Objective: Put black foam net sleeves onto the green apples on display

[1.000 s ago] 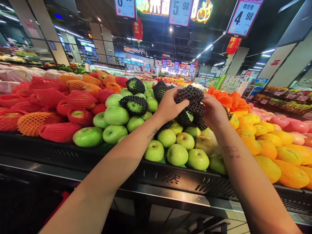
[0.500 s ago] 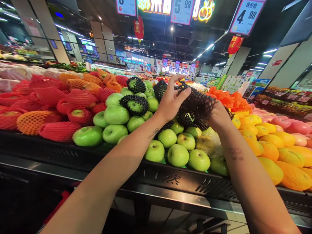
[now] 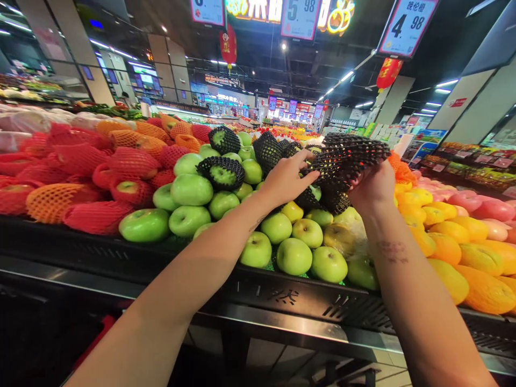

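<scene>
My right hand (image 3: 374, 185) is closed around the underside of a black foam net sleeve (image 3: 350, 156), held above the pile. To the left of it, my left hand (image 3: 288, 174) reaches with thumb and fingers apart, the fingertips close to the sleeve's left end. Whether they touch it I cannot make out. Beneath both hands lie bare green apples (image 3: 294, 257). More netted apples (image 3: 268, 153) sit behind my left hand, and a black-netted apple (image 3: 221, 173) rests further left. A fruit in clear wrap (image 3: 341, 239) lies under my right wrist.
Red and orange netted fruit (image 3: 129, 161) fills the left side. Oranges (image 3: 445, 250) and pink fruit (image 3: 492, 215) are piled on the right. A black crate edge (image 3: 258, 290) runs along the front. Price signs (image 3: 407, 27) hang overhead.
My right hand has moved right and slightly up with the black net sleeve. My left hand has dropped a little, and its raised fingers have lowered toward the sleeve.
</scene>
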`<state>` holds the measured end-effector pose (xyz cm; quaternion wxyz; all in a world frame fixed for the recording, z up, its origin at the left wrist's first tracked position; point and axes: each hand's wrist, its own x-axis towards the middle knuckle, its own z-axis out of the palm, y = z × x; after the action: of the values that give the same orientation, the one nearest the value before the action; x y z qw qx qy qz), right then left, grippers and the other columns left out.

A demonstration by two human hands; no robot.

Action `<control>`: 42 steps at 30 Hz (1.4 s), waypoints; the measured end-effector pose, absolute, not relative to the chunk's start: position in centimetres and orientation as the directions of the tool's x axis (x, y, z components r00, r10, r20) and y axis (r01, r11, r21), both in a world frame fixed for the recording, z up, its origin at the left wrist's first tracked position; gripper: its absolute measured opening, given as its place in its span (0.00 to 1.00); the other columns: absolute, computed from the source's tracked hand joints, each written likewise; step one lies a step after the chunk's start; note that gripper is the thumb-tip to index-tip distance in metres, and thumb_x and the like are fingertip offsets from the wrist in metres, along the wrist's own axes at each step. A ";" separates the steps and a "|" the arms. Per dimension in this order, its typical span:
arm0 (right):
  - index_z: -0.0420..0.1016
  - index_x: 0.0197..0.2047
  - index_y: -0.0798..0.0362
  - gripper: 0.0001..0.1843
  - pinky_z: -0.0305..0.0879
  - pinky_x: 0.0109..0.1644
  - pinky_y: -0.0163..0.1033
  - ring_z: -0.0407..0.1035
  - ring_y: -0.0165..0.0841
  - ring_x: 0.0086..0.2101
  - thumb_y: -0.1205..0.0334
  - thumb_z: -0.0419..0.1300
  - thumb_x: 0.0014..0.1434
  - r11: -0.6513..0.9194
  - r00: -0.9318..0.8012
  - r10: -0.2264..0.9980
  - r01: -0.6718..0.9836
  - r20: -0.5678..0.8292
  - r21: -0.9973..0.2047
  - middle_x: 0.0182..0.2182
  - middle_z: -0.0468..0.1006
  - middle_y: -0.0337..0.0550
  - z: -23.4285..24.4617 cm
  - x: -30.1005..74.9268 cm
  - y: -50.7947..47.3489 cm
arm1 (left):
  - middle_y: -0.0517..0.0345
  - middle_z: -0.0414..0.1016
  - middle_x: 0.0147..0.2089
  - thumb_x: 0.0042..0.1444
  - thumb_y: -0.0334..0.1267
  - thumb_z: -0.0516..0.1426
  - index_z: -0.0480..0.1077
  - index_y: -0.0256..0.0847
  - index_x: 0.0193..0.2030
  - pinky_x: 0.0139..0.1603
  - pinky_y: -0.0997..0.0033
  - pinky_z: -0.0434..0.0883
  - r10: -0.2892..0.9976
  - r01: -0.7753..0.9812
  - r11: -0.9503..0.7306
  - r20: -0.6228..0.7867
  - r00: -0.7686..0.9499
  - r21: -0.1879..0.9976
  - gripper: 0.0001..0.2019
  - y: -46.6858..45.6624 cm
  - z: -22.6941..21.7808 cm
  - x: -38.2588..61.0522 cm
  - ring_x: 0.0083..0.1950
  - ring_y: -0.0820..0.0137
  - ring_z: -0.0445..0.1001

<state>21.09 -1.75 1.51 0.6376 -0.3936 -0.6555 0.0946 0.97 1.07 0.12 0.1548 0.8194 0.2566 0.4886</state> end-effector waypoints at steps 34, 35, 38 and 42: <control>0.76 0.34 0.49 0.15 0.75 0.44 0.46 0.75 0.44 0.46 0.46 0.61 0.54 0.480 0.132 0.832 0.313 0.538 -0.819 0.34 0.82 0.43 0.3 16.9 -3.5 | 0.49 0.77 0.51 0.59 0.35 0.57 0.72 0.37 0.50 0.48 0.66 0.72 0.583 0.497 -0.798 0.648 0.491 0.341 0.13 0.9 0.3 1.0 0.44 0.65 0.76; 0.77 0.36 0.49 0.15 0.74 0.48 0.47 0.74 0.44 0.49 0.47 0.59 0.56 0.494 0.159 0.804 0.360 0.573 -0.792 0.37 0.83 0.44 0.5 16.8 -3.5 | 0.48 0.76 0.52 0.61 0.39 0.57 0.72 0.37 0.50 0.49 0.66 0.72 0.627 0.556 -0.753 0.642 0.442 0.352 0.13 0.8 0.3 0.9 0.45 0.64 0.76; 0.79 0.43 0.46 0.15 0.69 0.57 0.48 0.70 0.42 0.56 0.47 0.57 0.60 0.499 0.141 0.747 0.526 0.650 -0.688 0.45 0.83 0.45 1.4 16.6 -3.7 | 0.45 0.76 0.53 0.65 0.49 0.53 0.72 0.37 0.51 0.53 0.60 0.72 0.741 0.710 -0.606 0.579 0.340 0.358 0.18 0.3 0.7 0.3 0.50 0.60 0.77; 0.78 0.50 0.46 0.24 0.66 0.58 0.50 0.70 0.42 0.57 0.44 0.48 0.65 0.462 0.046 0.709 0.724 0.704 -0.512 0.46 0.83 0.47 2.5 16.3 -4.6 | 0.39 0.78 0.52 0.60 0.55 0.56 0.75 0.36 0.49 0.55 0.53 0.72 0.858 0.886 -0.442 0.358 0.369 0.144 0.23 -0.6 1.2 -0.8 0.56 0.49 0.75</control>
<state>16.33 -4.58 2.45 0.5040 -0.5184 -0.6908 -0.0074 -0.78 -0.62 1.21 -0.0362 0.8267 0.5272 0.1933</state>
